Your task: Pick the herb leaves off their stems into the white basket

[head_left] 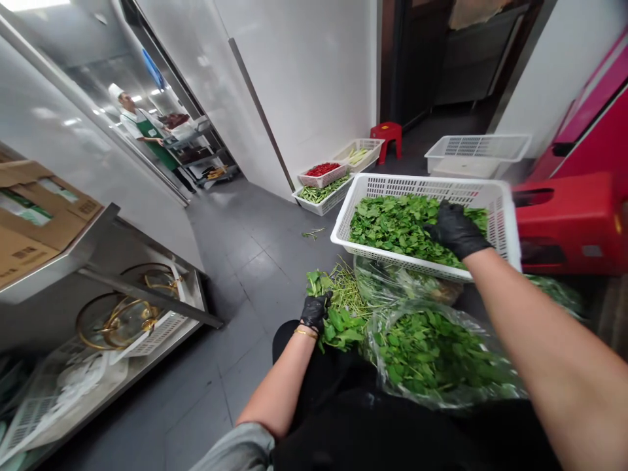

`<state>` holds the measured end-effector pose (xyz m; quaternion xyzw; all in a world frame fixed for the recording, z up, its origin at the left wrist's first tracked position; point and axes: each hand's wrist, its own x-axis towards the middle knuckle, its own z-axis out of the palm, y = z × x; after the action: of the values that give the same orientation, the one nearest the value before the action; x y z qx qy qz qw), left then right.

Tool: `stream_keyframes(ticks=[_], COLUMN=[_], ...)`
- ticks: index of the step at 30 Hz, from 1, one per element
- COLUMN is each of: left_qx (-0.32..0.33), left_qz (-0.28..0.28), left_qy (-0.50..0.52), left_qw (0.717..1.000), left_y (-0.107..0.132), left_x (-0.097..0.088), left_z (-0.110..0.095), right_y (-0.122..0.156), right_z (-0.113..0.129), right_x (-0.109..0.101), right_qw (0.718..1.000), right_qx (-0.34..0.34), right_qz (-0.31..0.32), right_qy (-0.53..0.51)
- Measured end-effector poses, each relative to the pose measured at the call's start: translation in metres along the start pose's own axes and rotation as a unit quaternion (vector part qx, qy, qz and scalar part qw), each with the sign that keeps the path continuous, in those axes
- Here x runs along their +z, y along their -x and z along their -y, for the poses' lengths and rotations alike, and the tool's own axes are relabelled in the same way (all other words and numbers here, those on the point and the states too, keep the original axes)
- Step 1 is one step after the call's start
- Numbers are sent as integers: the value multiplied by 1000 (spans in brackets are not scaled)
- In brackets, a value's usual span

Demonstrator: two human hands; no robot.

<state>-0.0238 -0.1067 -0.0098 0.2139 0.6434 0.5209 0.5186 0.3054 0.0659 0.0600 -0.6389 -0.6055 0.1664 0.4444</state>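
Observation:
My left hand (314, 312), in a black glove, is closed around a bunch of leafy green stems (338, 307) low over the floor. My right hand (455, 229), also black-gloved, reaches into a white plastic basket (505, 216) and rests with curled fingers on the picked green leaves (392, 226) that fill it. What it holds, if anything, is hidden. Below the basket a clear plastic bag (432, 350) full of more greens lies beside my knees.
A red stool (569, 222) stands right of the basket, an empty white basket (478, 154) behind it. Trays of red chillies (322, 171) and green beans (321, 191) line the wall by a small red stool (387, 136). A steel shelf (122, 307) stands left; a person in an apron (147, 134) is far off.

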Motion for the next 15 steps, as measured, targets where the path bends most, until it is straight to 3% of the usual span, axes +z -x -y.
stream_keyframes(ticks=[2, 4, 7, 9, 12, 15], left_qx=[-17, -50, -145, -196, -261, -281], left_qz=[18, 67, 236, 295, 288, 248], left_qy=[0, 6, 75, 130, 184, 196], left_qw=[1000, 996, 958, 926, 903, 906], left_y=[4, 13, 29, 37, 45, 51], left_x=[-5, -6, 0, 10, 25, 35], left_z=[-6, -7, -2, 4, 15, 25], right_y=[3, 35, 121, 181, 244, 267], right_z=[-11, -17, -12, 4, 34, 60], right_x=[-7, -6, 9, 23, 31, 26], right_qw=[997, 997, 989, 958, 936, 947], right_qx=[2, -42, -28, 11, -23, -121], right_qz=[12, 11, 61, 171, 240, 245], right_qy=[81, 56, -131, -231, -255, -168])
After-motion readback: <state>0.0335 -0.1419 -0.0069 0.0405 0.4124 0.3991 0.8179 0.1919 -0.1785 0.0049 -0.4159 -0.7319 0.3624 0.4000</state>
